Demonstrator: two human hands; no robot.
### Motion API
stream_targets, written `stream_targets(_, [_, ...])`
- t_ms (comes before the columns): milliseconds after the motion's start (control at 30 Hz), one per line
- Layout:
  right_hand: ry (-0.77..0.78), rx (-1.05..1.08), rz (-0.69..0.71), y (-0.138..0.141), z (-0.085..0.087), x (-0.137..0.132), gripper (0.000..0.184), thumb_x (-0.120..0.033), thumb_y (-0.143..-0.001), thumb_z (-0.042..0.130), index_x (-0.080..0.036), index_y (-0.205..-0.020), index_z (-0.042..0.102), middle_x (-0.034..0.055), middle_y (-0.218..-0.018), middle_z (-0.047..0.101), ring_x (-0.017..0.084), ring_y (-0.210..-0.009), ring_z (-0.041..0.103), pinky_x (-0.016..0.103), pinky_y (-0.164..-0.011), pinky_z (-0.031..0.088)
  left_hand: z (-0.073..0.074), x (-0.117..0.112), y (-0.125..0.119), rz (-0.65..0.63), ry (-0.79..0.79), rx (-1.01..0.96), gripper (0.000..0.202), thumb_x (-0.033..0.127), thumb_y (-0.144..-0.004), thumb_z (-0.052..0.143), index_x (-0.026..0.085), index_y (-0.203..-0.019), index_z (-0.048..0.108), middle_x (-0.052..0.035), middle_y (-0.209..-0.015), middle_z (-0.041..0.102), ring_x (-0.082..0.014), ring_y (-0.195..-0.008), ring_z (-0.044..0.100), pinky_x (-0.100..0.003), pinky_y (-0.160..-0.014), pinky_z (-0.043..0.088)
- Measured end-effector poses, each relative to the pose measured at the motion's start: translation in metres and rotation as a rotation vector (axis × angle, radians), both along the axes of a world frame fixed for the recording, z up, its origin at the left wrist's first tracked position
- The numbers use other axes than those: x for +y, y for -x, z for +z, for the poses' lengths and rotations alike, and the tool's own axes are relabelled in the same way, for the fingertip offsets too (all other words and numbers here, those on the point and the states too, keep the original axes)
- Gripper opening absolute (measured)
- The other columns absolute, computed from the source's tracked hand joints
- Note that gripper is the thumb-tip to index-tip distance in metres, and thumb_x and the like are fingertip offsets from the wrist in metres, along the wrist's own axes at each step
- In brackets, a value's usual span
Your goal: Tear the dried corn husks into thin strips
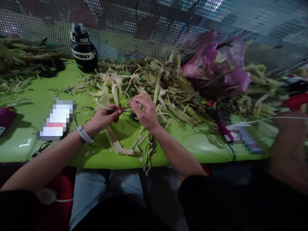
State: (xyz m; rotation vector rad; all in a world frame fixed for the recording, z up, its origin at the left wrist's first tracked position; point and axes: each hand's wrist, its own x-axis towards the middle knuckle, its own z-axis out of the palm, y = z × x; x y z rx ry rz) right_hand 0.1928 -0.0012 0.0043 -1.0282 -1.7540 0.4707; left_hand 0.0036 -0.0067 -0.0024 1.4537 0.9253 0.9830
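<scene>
Over the green tabletop (120, 162), my left hand (109, 114) pinches a pale, dry leaf strip that looks like corn husk (115, 94). The strip stands up from between its fingertips. Just to the right, my right hand (145, 110) has thumb and forefinger drawn together, the tips close to those of my left hand. Whatever lies in that pinch is too small to make out. Below both hands lie a long loose husk strip (117, 146) and a thin braided length of green leaves (148, 157) that hangs over the table's front edge.
Heaped dried leaves (175, 86) cover the back of the table beside a pink plastic bag (209, 64). A black bottle (83, 51) stands at back left. A phone (57, 118) lies left of my arm. Another person's arm (287, 144) is at the right.
</scene>
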Motion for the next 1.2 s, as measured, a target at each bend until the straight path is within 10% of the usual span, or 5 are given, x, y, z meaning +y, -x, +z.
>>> stream_targets(200, [0.429,0.288,0.369,0.010,-0.017,0.012,0.034,-0.055,-0.078,0.070,-0.025,-0.093,0.073,0.0034,-0.107,0.070,0.019,-0.105,0.062,0.036,-0.097,0.048,-0.004,-0.004,-0.003,-0.151,0.037,-0.061,0.035,0.036,-0.078,0.075,0.017,-0.104,0.061,0.0062,-0.058,0.052,-0.0072,-0.050,0.048,-0.020,-0.049,0.042])
stream_targets(533, [0.600,0.567,0.292,0.018,-0.017,0.008,0.032,-0.047,-0.070,0.079,-0.022,-0.073,0.060,0.0007,-0.086,0.067,0.013,-0.084,0.061,0.029,-0.079,0.053,0.000,-0.004,-0.002,-0.126,0.014,0.069,0.034,0.048,-0.083,0.066,0.016,-0.070,0.065,0.0007,-0.060,0.053,-0.0079,-0.052,0.043,-0.022,-0.050,0.033])
stream_targets(1200, [0.700,0.585,0.378,0.011,-0.018,0.015,0.046,-0.060,-0.057,0.083,-0.020,-0.076,0.069,0.0024,-0.082,0.071,0.017,-0.088,0.064,0.031,-0.084,0.055,-0.003,0.000,0.001,-0.151,0.153,-0.092,0.027,0.038,-0.080,0.074,0.016,-0.095,0.069,-0.0002,-0.074,0.061,-0.0070,-0.060,0.049,-0.018,-0.055,0.039])
